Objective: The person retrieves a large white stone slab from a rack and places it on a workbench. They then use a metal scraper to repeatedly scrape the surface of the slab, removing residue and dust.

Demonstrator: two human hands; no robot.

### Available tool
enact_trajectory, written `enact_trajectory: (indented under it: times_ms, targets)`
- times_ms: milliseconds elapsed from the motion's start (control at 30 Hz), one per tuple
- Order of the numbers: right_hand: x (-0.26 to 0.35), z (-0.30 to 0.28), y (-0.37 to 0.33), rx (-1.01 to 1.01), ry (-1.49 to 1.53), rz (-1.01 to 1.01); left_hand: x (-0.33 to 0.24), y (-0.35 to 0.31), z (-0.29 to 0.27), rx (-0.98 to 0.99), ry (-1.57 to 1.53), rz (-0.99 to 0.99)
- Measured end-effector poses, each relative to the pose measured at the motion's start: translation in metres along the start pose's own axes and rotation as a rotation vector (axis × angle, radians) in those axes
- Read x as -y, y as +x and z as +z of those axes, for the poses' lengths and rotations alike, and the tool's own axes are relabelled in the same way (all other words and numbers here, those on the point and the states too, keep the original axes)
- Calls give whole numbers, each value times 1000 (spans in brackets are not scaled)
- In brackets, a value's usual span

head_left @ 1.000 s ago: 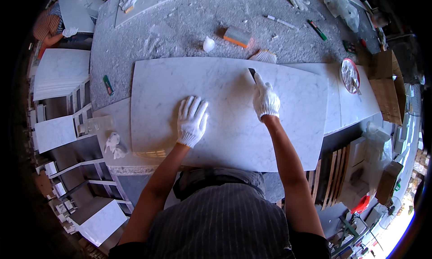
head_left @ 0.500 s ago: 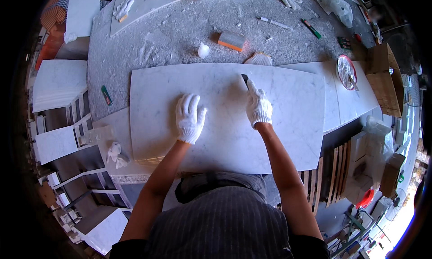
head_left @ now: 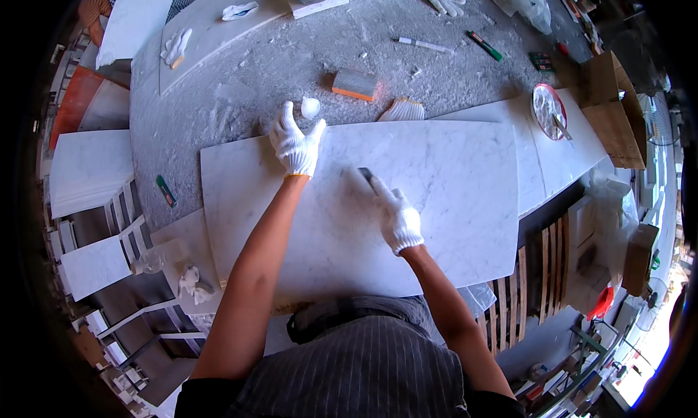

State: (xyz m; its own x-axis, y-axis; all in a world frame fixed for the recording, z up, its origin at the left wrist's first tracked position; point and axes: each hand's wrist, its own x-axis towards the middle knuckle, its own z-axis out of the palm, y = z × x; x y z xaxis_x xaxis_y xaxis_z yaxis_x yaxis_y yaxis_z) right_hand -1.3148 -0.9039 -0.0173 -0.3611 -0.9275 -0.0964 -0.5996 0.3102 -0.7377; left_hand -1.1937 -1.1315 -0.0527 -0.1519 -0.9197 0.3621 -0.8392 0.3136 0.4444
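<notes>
The left hand (head_left: 295, 145) has moved to the slab's (head_left: 458, 178) far edge — fingers spread, just beside the white lump (head_left: 310, 109) — while the right hand (head_left: 399, 219), gripping the scraper (head_left: 365, 173), has drawn back toward mid-slab, so work there looks one-handed.

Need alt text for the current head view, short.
A person's gloved right hand holds a small dark-tipped flat tool over a pale veined slab, while their gloved left hand, fingers spread, is beside a small round white object past the slab's far edge. Beyond, a grey-and-orange block sits on a dusty grey worktable.
</notes>
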Motion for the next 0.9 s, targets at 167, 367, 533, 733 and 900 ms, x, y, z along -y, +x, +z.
enact_trajectory:
  times_ms: [167, 367, 533, 733, 900]
  targets:
    - [-40, -22, -11, -417, -19, -5, 9, 15, 15, 5, -118, -20]
    - [-61, -39, 5, -482, -328, 134, -6, 7, 8, 39, -582, -115]
    - [-67, -37, 14, -530, -282, 161, -27, -35, -21, 188, -804, 32]
    - [-67, -38, 14, -472, -319, 183, -22, -53, -23, -32, -304, 533]
    - [-66, -38, 15, -492, -323, 159, -22, -53, -18, 13, -140, 625]
